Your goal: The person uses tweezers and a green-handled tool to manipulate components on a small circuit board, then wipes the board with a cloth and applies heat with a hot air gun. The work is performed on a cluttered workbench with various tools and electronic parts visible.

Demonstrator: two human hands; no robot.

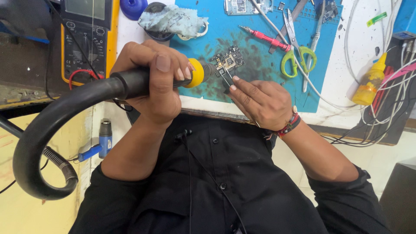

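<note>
My left hand (158,84) grips a black hot-air wand (130,84) with a yellow collar (197,73). Its thick black hose (39,134) loops down to the left. The metal nozzle points at a small dark circuit board (229,60) lying on a blue work mat (260,47). My right hand (260,102) pinches thin black tweezers (226,78), whose tips touch the board's near edge. A red beaded bracelet circles my right wrist.
A yellow multimeter (89,37) stands at the back left. Green-handled scissors (297,52), a red screwdriver (268,39), a crumpled cloth (173,21) and another board (242,6) lie on the mat. A yellow bottle (368,84) and white cables (377,108) crowd the right.
</note>
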